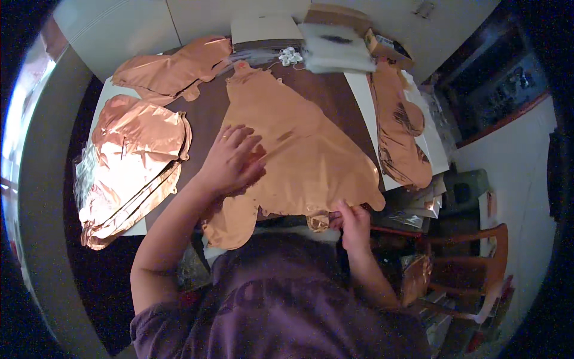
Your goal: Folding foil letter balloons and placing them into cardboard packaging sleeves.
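The fingers (344, 210) of the right hand (356, 230) are closed together on the near edge of a large, flat, copper-coloured foil piece with rounded lobes (299, 140), just beside a small, crinkled, shiny gold foil tab (317, 221). The left hand (236, 160) is over the left side of that foil, palm down, its fingers slightly bent and a little apart, gripping nothing visible; whether it presses on the foil cannot be told. The large foil piece lies spread across the middle of a dark brown, smooth work surface (205, 116), its narrow end pointing away from the person and its wide side near the person's body. To its left lies a pile of shiny, folded copper foil pieces (137, 134), with another smooth copper foil piece (173, 70) beyond. To its right lies a long, narrow, wrinkled copper foil piece (391, 128). Near the far edge sits a small white cluster (290, 56).
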The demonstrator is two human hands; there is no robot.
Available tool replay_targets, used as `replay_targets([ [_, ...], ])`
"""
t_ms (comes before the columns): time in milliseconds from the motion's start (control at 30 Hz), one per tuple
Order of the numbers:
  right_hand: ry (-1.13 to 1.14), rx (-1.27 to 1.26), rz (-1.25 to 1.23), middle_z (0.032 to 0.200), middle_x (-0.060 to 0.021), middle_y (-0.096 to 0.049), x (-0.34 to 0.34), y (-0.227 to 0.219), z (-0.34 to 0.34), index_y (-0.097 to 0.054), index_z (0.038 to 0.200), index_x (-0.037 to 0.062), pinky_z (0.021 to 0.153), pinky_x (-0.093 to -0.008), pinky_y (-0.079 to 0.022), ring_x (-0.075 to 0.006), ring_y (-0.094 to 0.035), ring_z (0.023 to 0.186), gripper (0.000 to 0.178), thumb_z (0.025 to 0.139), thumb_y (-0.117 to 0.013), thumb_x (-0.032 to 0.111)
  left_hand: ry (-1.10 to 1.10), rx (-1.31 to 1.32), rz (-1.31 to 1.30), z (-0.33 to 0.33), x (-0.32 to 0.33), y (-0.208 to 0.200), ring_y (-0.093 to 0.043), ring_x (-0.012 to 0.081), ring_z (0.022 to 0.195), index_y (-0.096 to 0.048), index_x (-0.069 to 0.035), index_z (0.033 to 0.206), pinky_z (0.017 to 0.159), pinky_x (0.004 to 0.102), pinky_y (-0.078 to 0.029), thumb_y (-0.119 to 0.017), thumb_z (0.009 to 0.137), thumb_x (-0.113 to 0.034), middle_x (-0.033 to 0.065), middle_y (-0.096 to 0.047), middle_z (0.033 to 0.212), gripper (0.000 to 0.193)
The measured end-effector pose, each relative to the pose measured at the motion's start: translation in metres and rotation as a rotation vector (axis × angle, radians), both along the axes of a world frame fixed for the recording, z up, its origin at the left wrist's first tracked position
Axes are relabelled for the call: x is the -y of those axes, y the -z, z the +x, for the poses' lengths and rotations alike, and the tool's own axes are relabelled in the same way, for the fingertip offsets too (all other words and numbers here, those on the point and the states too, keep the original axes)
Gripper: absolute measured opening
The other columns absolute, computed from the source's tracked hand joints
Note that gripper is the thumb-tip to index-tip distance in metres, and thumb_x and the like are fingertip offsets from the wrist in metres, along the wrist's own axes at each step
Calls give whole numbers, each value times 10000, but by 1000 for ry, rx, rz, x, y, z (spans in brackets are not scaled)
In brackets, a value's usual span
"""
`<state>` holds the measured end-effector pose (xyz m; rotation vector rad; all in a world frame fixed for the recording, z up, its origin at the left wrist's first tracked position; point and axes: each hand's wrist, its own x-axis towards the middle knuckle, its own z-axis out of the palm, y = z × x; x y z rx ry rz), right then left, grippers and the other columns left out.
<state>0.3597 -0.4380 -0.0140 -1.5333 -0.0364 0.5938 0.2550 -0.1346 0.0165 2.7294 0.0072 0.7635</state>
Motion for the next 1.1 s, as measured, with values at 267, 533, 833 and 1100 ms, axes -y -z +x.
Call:
replay_targets([
  [267, -68, 159, -121, 682, -61, -662, 0, -6, 0, -658, 840, 4, 469, -251, -441, -121, -605, 523, 268, 905, -655, 264, 106, -120, -32, 24, 19, 9, -477, 388, 1180, -568, -38, 1157, 1047, 499, -358, -686, 792, -287, 191, -534, 1196, 458],
  [533, 17, 169, -50, 634, -82, -649, 1, 4, 6, -642, 760, 8, 438, -246, -416, -133, -596, 478, 285, 894, -666, 259, 164, -29, -82, 39, 29, -8, -485, 383, 1174, -576, -42, 1125, 1022, 498, -379, -691, 787, -232, 182, -542, 1191, 404],
  [833, -44, 240, -104, 708, -33, -658, -1, -11, 5, -667, 889, 12, 440, -229, -425, -107, -586, 484, 201, 896, -663, 213, 337, -135, -102, 45, 27, 7, -489, 399, 1180, -593, -38, 1143, 1019, 514, -386, -698, 777, -195, 191, -553, 1207, 411],
  [1100, 59, 252, -20, 718, -13, -638, -10, -24, 9, -675, 910, -2, 428, -225, -433, -84, -552, 504, 179, 915, -636, 173, 234, -237, 105, 45, 33, 13, -391, 395, 1292, -526, -174, 1327, 1072, 617, -274, -614, 848, -292, 166, -478, 1333, 501],
])
